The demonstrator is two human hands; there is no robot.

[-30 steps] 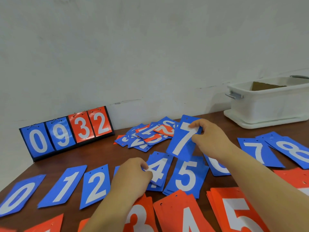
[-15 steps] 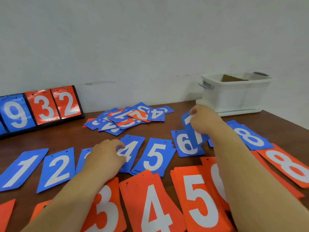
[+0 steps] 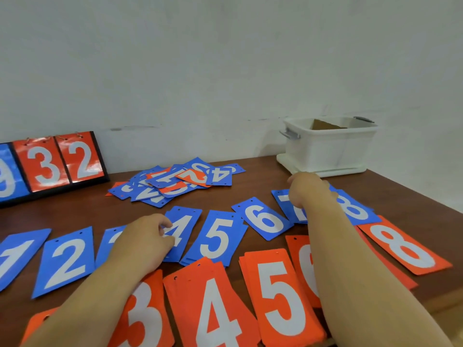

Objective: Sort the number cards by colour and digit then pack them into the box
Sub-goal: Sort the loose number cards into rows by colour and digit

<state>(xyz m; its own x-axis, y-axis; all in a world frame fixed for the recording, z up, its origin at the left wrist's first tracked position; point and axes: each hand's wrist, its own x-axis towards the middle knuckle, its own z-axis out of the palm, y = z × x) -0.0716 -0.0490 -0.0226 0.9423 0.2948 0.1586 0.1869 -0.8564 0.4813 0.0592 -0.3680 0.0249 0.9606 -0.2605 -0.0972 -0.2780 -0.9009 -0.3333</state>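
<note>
The table (image 3: 75, 216) is dark wood, smooth with a low sheen. The blue cards (image 3: 218, 236) and orange cards (image 3: 278, 296) look like thin, smooth plastic sheet, faintly shiny. The scoreboard (image 3: 82, 159) faces are glossier and hang on thin metal rings (image 3: 79, 134). The box (image 3: 328, 149) is smooth white plastic with a grey handle (image 3: 289, 134); matt brown cardboard (image 3: 325, 125) shows inside. The wall (image 3: 225, 71) is matt and scuffed.

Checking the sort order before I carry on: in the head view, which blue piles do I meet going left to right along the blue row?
blue 1, blue 2, a blue card mostly hidden under the left hand, blue 4, blue 5, blue 6, blue 7 partly under the right hand, blue 8.
</note>
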